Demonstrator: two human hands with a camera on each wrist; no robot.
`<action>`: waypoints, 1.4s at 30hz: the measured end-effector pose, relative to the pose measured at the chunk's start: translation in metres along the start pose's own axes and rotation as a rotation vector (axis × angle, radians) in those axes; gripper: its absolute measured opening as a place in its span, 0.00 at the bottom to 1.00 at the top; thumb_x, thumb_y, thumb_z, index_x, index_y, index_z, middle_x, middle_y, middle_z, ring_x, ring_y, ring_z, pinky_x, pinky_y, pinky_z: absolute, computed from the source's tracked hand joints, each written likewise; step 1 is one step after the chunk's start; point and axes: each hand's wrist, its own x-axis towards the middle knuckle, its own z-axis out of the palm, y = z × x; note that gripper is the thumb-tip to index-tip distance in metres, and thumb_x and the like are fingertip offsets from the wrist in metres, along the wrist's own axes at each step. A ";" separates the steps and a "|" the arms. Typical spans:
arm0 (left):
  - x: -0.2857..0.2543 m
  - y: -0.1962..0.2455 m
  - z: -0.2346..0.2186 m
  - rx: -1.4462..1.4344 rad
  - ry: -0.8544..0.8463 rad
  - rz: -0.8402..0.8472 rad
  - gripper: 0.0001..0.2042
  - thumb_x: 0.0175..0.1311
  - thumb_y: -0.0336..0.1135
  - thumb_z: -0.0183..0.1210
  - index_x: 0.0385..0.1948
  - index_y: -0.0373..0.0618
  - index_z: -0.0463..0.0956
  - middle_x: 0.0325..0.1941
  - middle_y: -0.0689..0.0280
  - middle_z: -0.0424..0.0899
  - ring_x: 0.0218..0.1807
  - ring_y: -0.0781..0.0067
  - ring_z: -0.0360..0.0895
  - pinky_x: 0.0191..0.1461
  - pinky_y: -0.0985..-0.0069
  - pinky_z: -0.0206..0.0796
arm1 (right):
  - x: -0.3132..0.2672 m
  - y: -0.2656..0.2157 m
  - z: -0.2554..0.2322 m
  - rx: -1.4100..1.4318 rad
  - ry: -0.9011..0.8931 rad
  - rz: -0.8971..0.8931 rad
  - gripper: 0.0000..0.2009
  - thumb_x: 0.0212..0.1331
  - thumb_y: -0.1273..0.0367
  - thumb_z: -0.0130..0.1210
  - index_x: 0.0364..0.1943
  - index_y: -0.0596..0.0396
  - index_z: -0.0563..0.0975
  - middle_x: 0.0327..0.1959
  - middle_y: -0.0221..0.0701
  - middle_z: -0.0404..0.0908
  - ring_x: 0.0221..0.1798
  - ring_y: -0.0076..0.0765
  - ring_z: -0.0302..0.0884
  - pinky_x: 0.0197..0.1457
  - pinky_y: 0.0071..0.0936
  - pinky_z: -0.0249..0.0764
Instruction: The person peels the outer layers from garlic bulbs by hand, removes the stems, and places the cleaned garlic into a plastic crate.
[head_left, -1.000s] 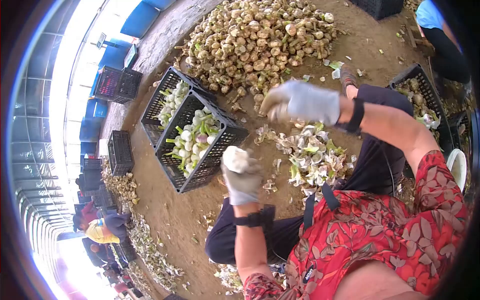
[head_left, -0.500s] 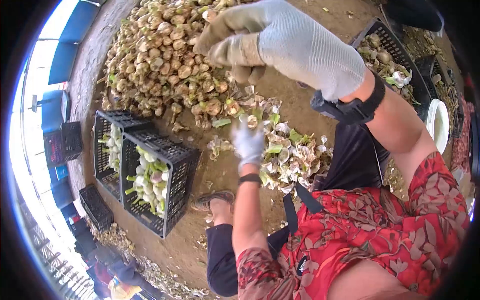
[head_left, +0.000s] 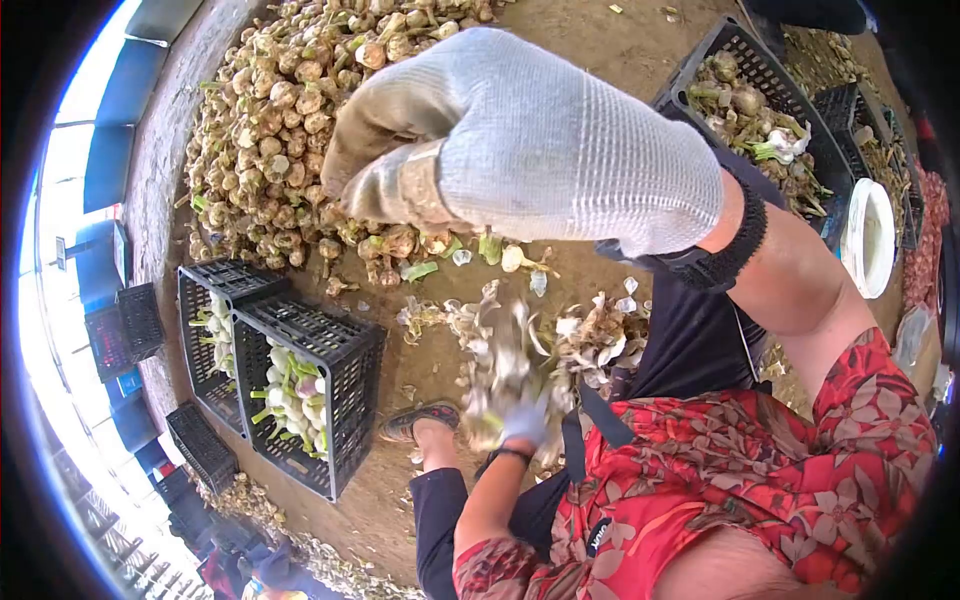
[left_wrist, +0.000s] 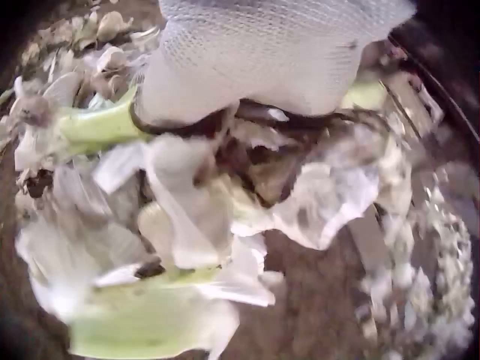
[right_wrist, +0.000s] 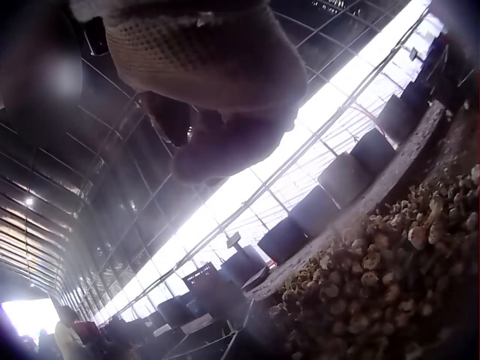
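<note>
My gloved left hand [head_left: 525, 420] is low beside my lap, blurred, among loose garlic skins [head_left: 600, 345]. In the left wrist view the white glove [left_wrist: 255, 64] bends over a bunch of papery skins [left_wrist: 187, 202], with a green garlic stalk [left_wrist: 101, 127] sticking out beside it. The fingertips are hidden under the skins. Up close to the head camera is my gloved right hand [head_left: 480, 140], its fingers curled in toward the thumb and nothing showing in them. The right wrist view has the same hand [right_wrist: 210, 90] dark against the bright roof.
A large heap of unpeeled garlic [head_left: 270, 130] lies ahead on the dirt floor. Black crates [head_left: 350, 400] with cleaned white bulbs [head_left: 295, 395] stand at left. Another crate [head_left: 740, 60] of garlic and a white bucket [head_left: 868, 240] are at right. One trimmed bulb [head_left: 515, 258] lies near the skins.
The left hand held a white garlic bulb near the crates, then appeared without it over the skins and has since pulled back toward my lap, stirring them. The right hand rose toward the camera.
</note>
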 end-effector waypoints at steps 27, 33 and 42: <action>0.032 -0.034 -0.017 -0.495 -0.032 -0.633 0.31 0.58 0.54 0.58 0.59 0.45 0.69 0.58 0.45 0.74 0.60 0.45 0.72 0.62 0.58 0.66 | -0.013 -0.005 -0.021 0.343 -0.093 0.139 0.09 0.61 0.71 0.56 0.42 0.62 0.78 0.32 0.32 0.83 0.33 0.19 0.74 0.38 0.21 0.71; -0.024 -0.043 -0.089 -1.192 0.492 -0.588 0.21 0.54 0.40 0.64 0.47 0.36 0.77 0.41 0.60 0.82 0.39 0.67 0.80 0.42 0.71 0.71 | -0.027 0.028 0.022 -0.193 -0.289 0.119 0.18 0.57 0.59 0.62 0.42 0.60 0.78 0.34 0.38 0.83 0.34 0.30 0.79 0.39 0.28 0.74; -0.079 0.048 -0.216 -1.272 1.411 0.094 0.24 0.52 0.23 0.66 0.54 0.36 0.72 0.46 0.64 0.78 0.42 0.78 0.76 0.44 0.80 0.72 | -0.102 0.079 0.108 -0.020 -0.319 0.196 0.21 0.51 0.57 0.66 0.41 0.59 0.79 0.33 0.37 0.83 0.37 0.30 0.79 0.42 0.32 0.74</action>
